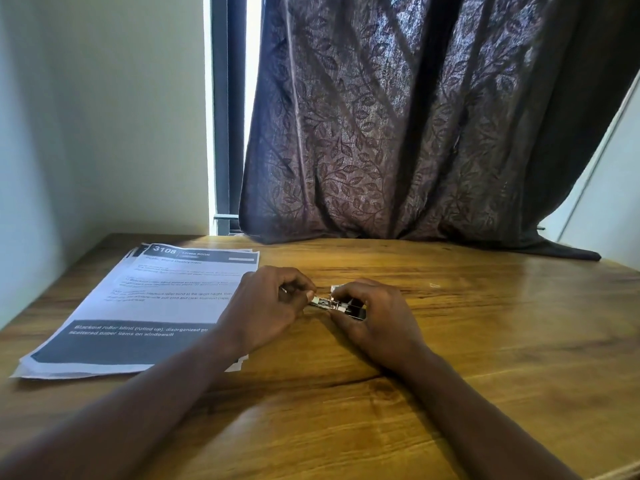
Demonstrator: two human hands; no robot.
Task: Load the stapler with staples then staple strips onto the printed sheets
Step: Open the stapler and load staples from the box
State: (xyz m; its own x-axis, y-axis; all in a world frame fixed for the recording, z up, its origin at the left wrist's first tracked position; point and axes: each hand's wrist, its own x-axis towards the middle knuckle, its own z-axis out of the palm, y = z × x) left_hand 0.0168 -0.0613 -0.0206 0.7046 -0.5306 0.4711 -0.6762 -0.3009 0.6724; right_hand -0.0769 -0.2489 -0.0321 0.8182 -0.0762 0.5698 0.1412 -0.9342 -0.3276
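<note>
Two bare hands meet over a small stapler (341, 306) lying on the wooden table (485, 341), at about the middle of the table's width. The stapler is taken as the landmark for what follows.

The right hand (377, 317) covers the stapler's right end and near side; its grip is closed on the black body, fingers curled over the top and thumb on the near edge. The bright metal channel of the stapler shows between the two hands, lying roughly level and pointing left.

The left hand (266, 306) sits just left of the stapler. Its grip is narrow, fingertips pinched together at the left end of the metal channel. A thin pale sliver projects from the far side of this pinch; it is too small to identify with certainty. Whether staples already lie in the channel cannot be told.

A small white piece (335, 289) lies just beyond the stapler, touching or nearly touching the right hand's fingers; its nature is unclear.

The printed sheets (152, 306) lie in a loose stack to the left of the stapler, apart from it, with the left forearm crossing the stack's near right corner. The top sheet bears the number 3108.

Behind the stapler, at the table's far edge, hangs a dark leaf-patterned curtain (398, 133), its hem resting on the table.
</note>
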